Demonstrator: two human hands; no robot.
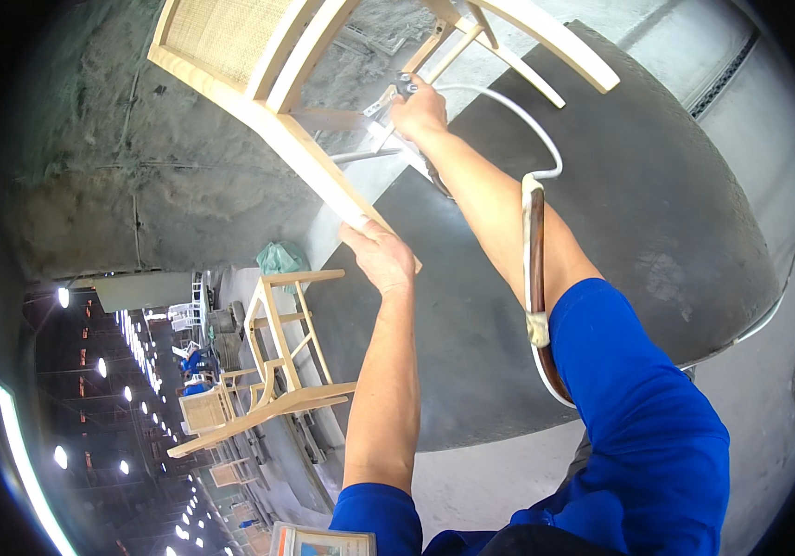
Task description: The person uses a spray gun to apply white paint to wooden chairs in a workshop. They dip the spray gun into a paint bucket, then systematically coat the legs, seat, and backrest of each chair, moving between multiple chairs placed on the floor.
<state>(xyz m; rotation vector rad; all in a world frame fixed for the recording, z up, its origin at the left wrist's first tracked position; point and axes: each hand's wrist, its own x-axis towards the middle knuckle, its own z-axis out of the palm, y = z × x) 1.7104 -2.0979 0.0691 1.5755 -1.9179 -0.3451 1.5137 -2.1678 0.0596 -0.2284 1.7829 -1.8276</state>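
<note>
Your left hand (pixel 381 255) grips the pale wooden chair (pixel 258 69) leg, steadying it, while your right hand (pixel 419 109), closed, aims a spray gun (pixel 395 93).

Short blue sleeves (pixel 643 389) on both arms, forearms bare below; left hand (pixel 381 255), right hand (pixel 419 109) ungloved.

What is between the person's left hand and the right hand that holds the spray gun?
In the head view, a pale wooden chair leg runs from the left hand up toward the right hand with its metal spray gun; grey floor shows beside it.
</note>
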